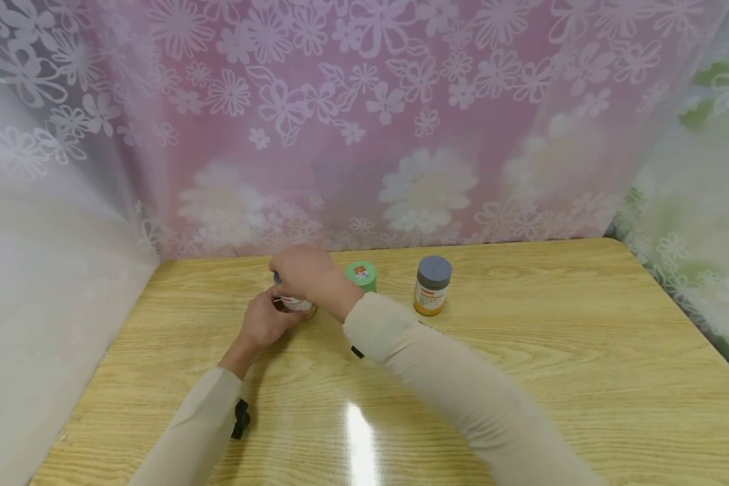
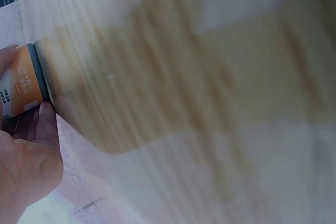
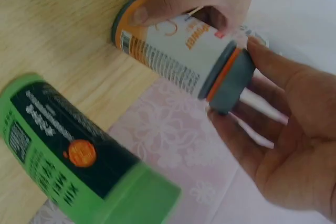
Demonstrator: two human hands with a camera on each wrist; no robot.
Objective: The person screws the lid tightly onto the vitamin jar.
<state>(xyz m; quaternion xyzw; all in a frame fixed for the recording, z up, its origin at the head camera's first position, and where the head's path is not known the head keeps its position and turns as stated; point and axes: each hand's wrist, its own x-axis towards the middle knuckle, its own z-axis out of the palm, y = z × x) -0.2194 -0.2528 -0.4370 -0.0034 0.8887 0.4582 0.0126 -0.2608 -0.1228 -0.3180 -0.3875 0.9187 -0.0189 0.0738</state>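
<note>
A pill bottle point(image 3: 170, 51) with a white and orange label stands on the table at the left. My left hand point(image 1: 264, 320) grips it low down, the thumb lying across the label in the right wrist view. Over its top, my right hand point(image 1: 310, 273) pinches the dark grey lid point(image 3: 233, 85) between thumb and fingers. An orange band shows between that lid and the bottle's grey collar. Just right of it is a green bottle point(image 3: 79, 150) with a dark label, partly hidden by my right forearm in the head view.
Farther right on the wooden table point(image 1: 553, 364) stands another grey-lidded bottle point(image 1: 433, 286) with a white and orange label. A pink floral curtain point(image 1: 352, 135) hangs behind the table's back edge. Pale cloth point(image 1: 48, 290) hangs along the left side.
</note>
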